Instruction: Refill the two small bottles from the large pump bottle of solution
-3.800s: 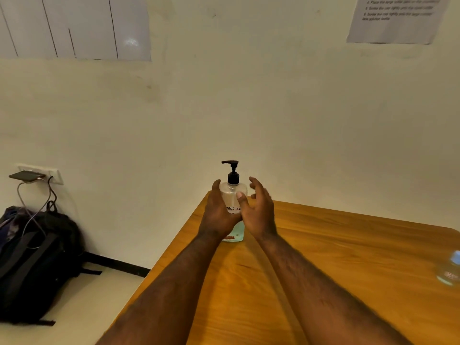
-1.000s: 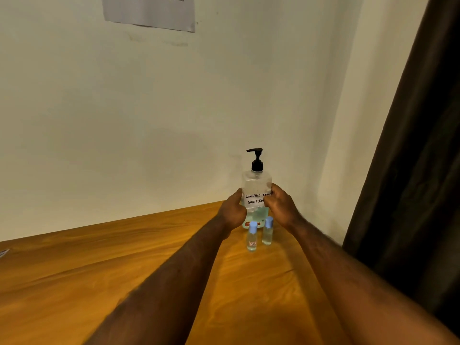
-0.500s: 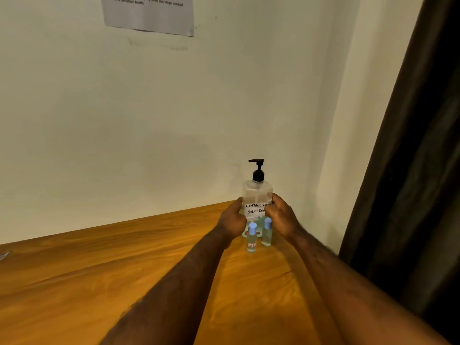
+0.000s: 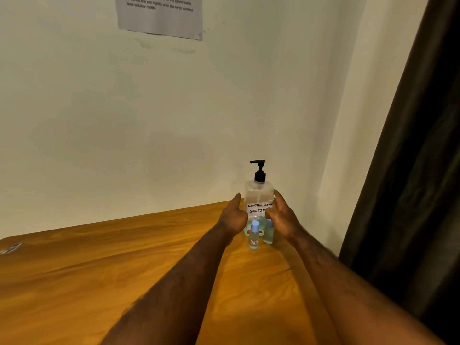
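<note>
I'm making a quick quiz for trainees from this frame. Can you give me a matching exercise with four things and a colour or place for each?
Things:
1. pump head
2. small bottle caps
3. paper sheet
4. curtain

Descriptions:
A. taped high on the wall
B. light blue
C. black, on top of the large bottle
D. dark, hanging along the right edge

Pairs: 1-C, 2-B, 3-A, 4-D

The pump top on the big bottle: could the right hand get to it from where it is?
Probably yes. The right hand is beside the large pump bottle, just below the black pump head, and nothing stands above or around the pump.
</note>
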